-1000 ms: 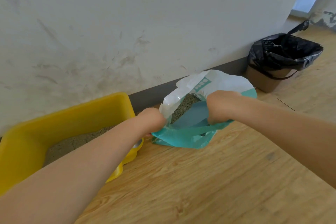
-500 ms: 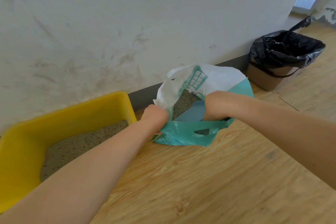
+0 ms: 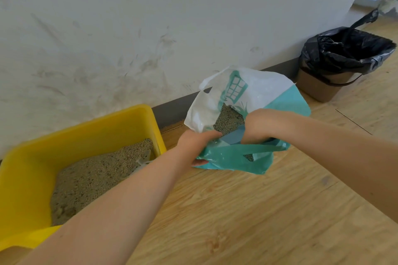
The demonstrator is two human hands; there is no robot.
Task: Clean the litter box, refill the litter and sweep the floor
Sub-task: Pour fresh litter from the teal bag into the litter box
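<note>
The litter bag stands on the wooden floor against the wall, just right of the yellow litter box, its long axis roughly upright and its open mouth facing the camera. The left hand and right hand each have a closed grip on the bag's rim, holding it apart over the litter inside.
</note>
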